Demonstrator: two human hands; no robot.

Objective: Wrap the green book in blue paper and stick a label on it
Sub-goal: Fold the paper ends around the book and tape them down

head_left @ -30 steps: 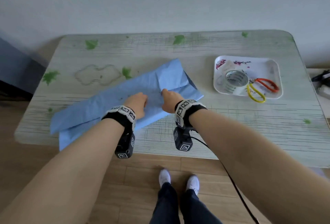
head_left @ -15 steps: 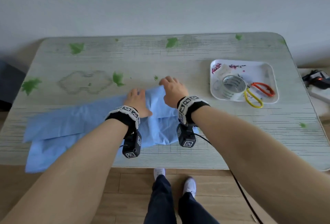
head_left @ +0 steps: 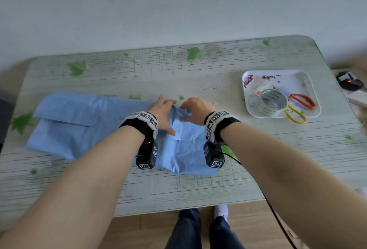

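The folding step is judged in hand: the blue paper (head_left: 79,125), left of the tray (head_left: 245,97), is pressed by the flat left hand (head_left: 163,114) and pinched by the right hand (head_left: 196,110), the green book unseen; a tight crease is needed next.

The table (head_left: 198,74) was a pale leaf-print one, with crumpled blue paper (head_left: 79,125) spread across its left-middle and a white tray (head_left: 294,84) off right.

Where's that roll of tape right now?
In the head view, the roll of tape lies in the white tray on the right side of the table, just left of the scissors.
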